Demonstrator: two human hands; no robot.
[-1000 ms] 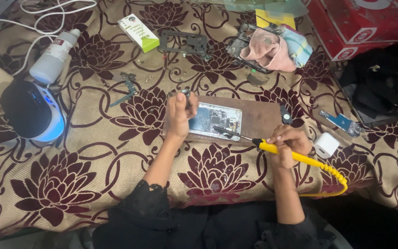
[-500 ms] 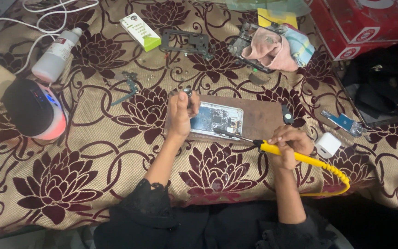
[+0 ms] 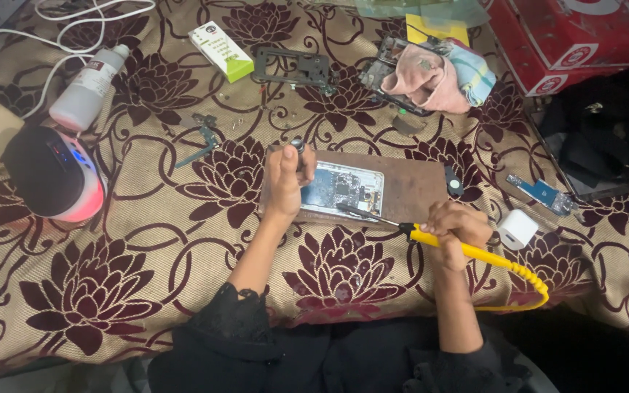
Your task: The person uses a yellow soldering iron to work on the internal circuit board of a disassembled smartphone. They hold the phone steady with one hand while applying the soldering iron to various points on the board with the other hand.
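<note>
The right hand [image 3: 459,227] is clenched around the yellow handle of a soldering iron [image 3: 431,236], whose dark tip reaches left onto the opened phone [image 3: 343,189]. That phone lies on a brown wooden board [image 3: 413,193] at the middle of the flowered cloth [image 3: 147,240]. The left hand [image 3: 285,182] presses on the phone's left end and pinches a small metal tool [image 3: 298,145] between thumb and fingers. A white adapter [image 3: 517,228] sits just right of the right hand; 1 white bottle [image 3: 89,87] lies far left.

Yellow soldering iron [image 3: 467,251] — beige cloth [image 3: 147,218] with maroon flowers.
</note>
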